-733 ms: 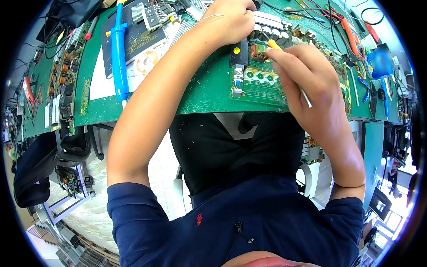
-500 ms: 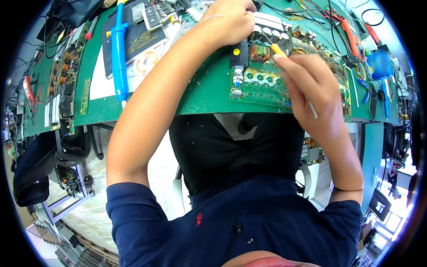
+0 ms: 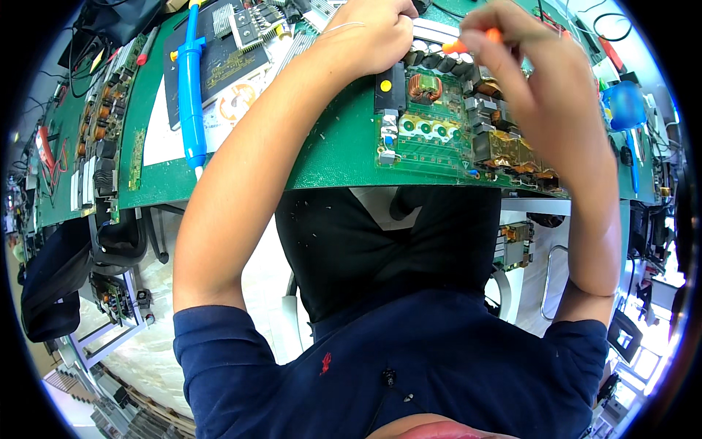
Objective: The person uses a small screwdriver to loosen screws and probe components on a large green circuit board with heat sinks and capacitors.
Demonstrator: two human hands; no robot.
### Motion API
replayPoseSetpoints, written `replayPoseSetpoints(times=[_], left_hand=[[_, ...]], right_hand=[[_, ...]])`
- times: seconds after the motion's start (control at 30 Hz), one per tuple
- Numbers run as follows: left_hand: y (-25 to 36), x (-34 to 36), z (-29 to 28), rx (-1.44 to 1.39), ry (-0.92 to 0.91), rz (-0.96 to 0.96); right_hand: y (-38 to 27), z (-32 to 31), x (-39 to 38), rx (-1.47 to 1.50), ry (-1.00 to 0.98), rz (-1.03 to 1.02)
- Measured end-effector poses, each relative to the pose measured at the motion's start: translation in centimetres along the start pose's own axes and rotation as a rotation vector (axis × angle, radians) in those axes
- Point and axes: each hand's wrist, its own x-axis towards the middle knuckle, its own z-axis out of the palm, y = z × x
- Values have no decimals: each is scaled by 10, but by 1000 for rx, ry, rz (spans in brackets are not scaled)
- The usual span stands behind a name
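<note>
A green circuit board (image 3: 431,157) lies before me, crowded with a copper-wound coil (image 3: 425,88), round capacitors and dark transformers. At its far left edge my left hand (image 3: 380,36) is closed, fingers curled under; what they grip is hidden. Above the board's far right part is my right hand (image 3: 537,69), smeared by motion, its fingers closed round an orange-handled tool (image 3: 455,47). The handle points left over the row of capacitors; its tip cannot be made out.
A blue desoldering pump (image 3: 191,102) lies left of my left forearm, beside a white sheet (image 3: 162,135) and a black panel (image 3: 219,73). Another long board (image 3: 102,121) stands at the far left. Blue-handled tools (image 3: 635,164) and cables lie to the right.
My right hand has moved up and away from me with the orange-handled tool, which has turned to point more to the left. The left hand stays almost where it was.
</note>
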Motion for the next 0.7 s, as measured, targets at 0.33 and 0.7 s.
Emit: replayPoseSetpoints(times=[0.33,0.7], left_hand=[[3,0,-2,-11,-26,-28],[2,-1,-1,-31,-13,-4]], right_hand=[[13,-4,34,8,53,50],[26,-1,50,139,5,23]])
